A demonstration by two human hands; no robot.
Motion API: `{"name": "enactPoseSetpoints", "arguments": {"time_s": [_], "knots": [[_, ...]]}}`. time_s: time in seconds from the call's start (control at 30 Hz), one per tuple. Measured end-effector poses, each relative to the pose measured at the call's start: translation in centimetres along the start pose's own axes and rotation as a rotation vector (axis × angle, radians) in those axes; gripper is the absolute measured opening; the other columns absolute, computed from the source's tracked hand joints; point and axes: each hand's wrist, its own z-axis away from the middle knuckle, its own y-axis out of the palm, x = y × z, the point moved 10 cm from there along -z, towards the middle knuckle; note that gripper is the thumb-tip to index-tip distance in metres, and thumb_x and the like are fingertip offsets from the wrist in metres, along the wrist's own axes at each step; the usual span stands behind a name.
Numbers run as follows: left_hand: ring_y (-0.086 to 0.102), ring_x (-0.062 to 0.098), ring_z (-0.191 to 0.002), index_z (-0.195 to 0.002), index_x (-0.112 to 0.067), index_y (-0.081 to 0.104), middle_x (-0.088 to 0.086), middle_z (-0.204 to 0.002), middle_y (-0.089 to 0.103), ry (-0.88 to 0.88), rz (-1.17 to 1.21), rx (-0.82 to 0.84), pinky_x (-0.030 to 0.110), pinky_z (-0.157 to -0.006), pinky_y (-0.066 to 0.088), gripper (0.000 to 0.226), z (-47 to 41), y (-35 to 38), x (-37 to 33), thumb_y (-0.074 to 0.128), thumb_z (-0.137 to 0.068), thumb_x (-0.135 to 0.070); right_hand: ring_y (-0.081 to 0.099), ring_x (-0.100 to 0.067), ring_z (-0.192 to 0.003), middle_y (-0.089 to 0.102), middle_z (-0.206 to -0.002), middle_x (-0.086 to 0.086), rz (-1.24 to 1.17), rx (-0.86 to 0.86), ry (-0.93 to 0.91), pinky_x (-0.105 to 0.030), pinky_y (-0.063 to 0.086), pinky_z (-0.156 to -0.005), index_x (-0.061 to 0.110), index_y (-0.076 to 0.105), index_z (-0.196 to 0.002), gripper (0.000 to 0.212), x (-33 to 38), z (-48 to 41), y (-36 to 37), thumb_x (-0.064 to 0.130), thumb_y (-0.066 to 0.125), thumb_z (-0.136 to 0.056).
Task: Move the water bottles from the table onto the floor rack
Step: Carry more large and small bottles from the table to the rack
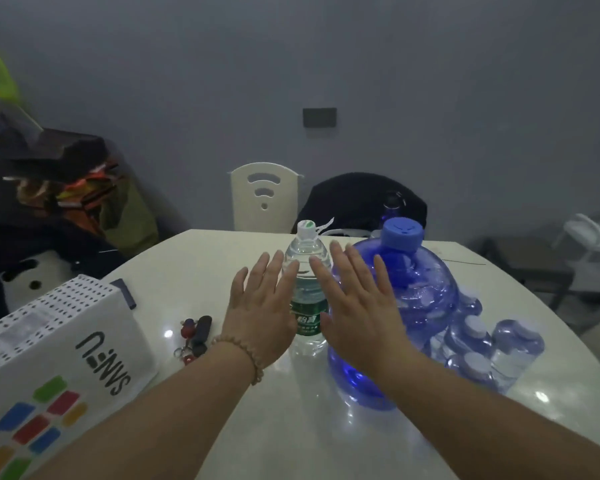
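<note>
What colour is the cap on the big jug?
Blue, in the head view: the big jug's cap.

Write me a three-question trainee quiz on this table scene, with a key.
1. True or false: the left hand and the right hand both have straight fingers.
2. The cap on the jug is: A red, B blue, C white.
3. Fill in: the keys lie to the ___ of the clear bottle.
Key: 1 true; 2 B; 3 left.
</note>
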Motion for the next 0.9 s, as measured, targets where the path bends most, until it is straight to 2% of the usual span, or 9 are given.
{"name": "enactPoseSetpoints", "arguments": {"time_s": [0.07, 0.23, 0.3, 0.4, 0.47, 0.57, 0.7, 0.8, 0.9], "knots": [[0.005, 0.025, -0.143, -0.146, -0.027, 0.008, 0.005, -0.157, 0.013, 0.039, 0.0, 0.004, 0.042, -0.11, -0.007, 0.078, -1.1, 1.8, 1.9, 0.054, -0.085, -0.044, -0.013, -0.029, -0.142, -0.004, -0.158, -0.009, 0.09, -0.012, -0.041, -0.052, -0.015, -0.11, 0.028, -0.001, -0.149, 0.082, 1.2, -3.8, 0.6, 0.039, 0.052, -0.088], [-0.003, 0.026, -0.143, -0.145, -0.027, -0.005, 0.004, -0.158, 0.002, 0.105, -0.018, 0.038, 0.045, -0.112, -0.005, 0.083, -3.4, 5.6, 5.2, 0.05, -0.086, -0.046, -0.013, -0.036, -0.141, -0.003, -0.158, -0.012, 0.315, 0.047, 0.008, -0.055, -0.021, -0.106, 0.025, -0.002, -0.147, 0.083, 1.7, -11.1, 3.2, 0.053, 0.048, -0.087], [-0.006, 0.025, -0.143, -0.145, -0.026, -0.009, 0.004, -0.158, -0.002, 0.129, 0.001, 0.045, 0.045, -0.112, -0.005, 0.085, -4.3, 6.6, 5.6, 0.047, -0.087, -0.05, -0.001, -0.039, -0.142, 0.003, -0.158, -0.014, 0.353, 0.134, 0.03, -0.056, -0.014, -0.108, 0.025, 0.003, -0.147, 0.084, 1.0, -12.1, 4.8, 0.056, 0.051, -0.085], [-0.007, 0.024, -0.143, -0.146, -0.025, -0.011, 0.003, -0.158, -0.004, 0.158, 0.109, 0.047, 0.044, -0.113, -0.002, 0.089, -5.6, 7.7, 5.1, 0.044, -0.085, -0.06, 0.028, -0.037, -0.135, 0.018, -0.154, -0.015, 0.32, 0.197, 0.037, -0.055, 0.017, -0.11, 0.023, 0.018, -0.144, 0.08, 0.8, -12.0, 5.5, 0.058, 0.054, -0.081], [-0.008, 0.023, -0.143, -0.146, -0.025, -0.01, 0.002, -0.158, -0.005, 0.16, 0.209, 0.061, 0.045, -0.114, 0.0, 0.096, -6.4, 8.4, 4.2, 0.048, -0.081, -0.065, 0.037, -0.033, -0.129, 0.025, -0.15, -0.013, 0.313, 0.185, 0.036, -0.053, 0.024, -0.106, 0.021, 0.025, -0.139, 0.077, 1.4, -11.4, 5.1, 0.057, 0.056, -0.079], [0.004, 0.022, -0.144, -0.148, -0.026, 0.001, 0.0, -0.158, 0.008, 0.128, 0.461, 0.071, 0.047, -0.116, 0.013, 0.109, -7.3, 8.6, 3.1, 0.06, -0.068, -0.071, 0.029, -0.034, -0.133, 0.026, -0.149, -0.014, 0.294, 0.137, 0.043, -0.054, 0.02, -0.108, 0.022, 0.029, -0.137, 0.074, 2.5, -10.1, 4.3, 0.054, 0.059, -0.078], [0.038, 0.011, -0.129, -0.144, -0.028, 0.022, -0.007, -0.144, 0.036, 0.128, 0.935, 0.003, 0.039, -0.108, 0.036, 0.095, -6.4, 7.4, 2.3, 0.065, -0.066, -0.062, 0.029, -0.037, -0.133, 0.035, -0.145, -0.016, 0.276, 0.042, 0.04, -0.055, 0.02, -0.109, 0.019, 0.038, -0.137, 0.068, 3.9, -6.9, 2.8, 0.046, 0.063, -0.08], [0.04, 0.008, -0.125, -0.142, -0.02, 0.032, -0.003, -0.139, 0.042, 0.179, 0.909, -0.042, 0.034, -0.104, 0.038, 0.091, -4.3, 7.0, 1.1, 0.076, -0.068, -0.052, 0.026, -0.038, -0.135, 0.035, -0.146, -0.018, 0.274, -0.041, 0.012, -0.055, 0.016, -0.111, 0.017, 0.039, -0.139, 0.07, 4.7, -3.0, 1.7, 0.037, 0.068, -0.079], [0.044, 0.018, -0.121, -0.134, -0.016, 0.043, 0.005, -0.132, 0.05, 0.223, 0.876, -0.137, 0.039, -0.101, 0.04, 0.085, -1.0, 5.9, -0.2, 0.076, -0.067, -0.055, 0.023, -0.038, -0.135, 0.033, -0.146, -0.019, 0.271, -0.123, -0.048, -0.054, 0.012, -0.112, 0.016, 0.038, -0.14, 0.065, 5.5, 1.6, 0.4, 0.024, 0.066, -0.081]]}}
